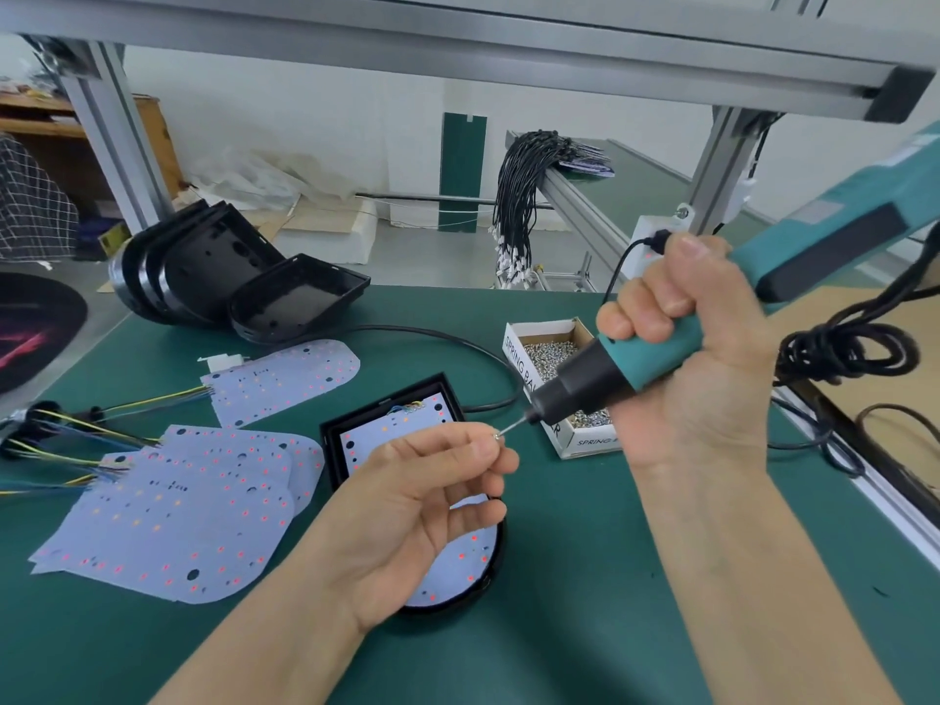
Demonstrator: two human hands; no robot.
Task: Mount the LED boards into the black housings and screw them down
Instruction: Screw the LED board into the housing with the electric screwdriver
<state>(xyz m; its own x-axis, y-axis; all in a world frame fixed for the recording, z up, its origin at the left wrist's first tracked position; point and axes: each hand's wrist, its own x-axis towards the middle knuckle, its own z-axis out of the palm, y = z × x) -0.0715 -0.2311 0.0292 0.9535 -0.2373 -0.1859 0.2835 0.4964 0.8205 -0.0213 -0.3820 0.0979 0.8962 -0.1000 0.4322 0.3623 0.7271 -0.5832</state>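
**Two hands up, screw meeting the driver bit**

Two hands work above the green bench mat (585, 577). The right hand (697, 358) is clenched around the teal-and-black electric screwdriver (636, 358); its long axis runs from upper right down to lower left, bit pointing at the left hand. The left hand (407, 516) pinches a small silver screw (496, 436) between thumb and fingertips, held right at the bit tip; whether they touch, can't tell.

Under the left hand sits the black D-shaped plastic housing (407, 399) with a white LED board (391, 424) seated inside it. The housing's long axis runs away from the camera, square end far, rounded end near.

Loose white LED boards (168, 511) with coloured wire tails lie stacked to the left; another one (285, 379) is further back. Empty black housings (213, 262) are piled at the far left edge. An open white cardboard box of screws (547, 348) sits just right of the housing, partly behind the driver. A black cable coil (849, 348) hangs at right.
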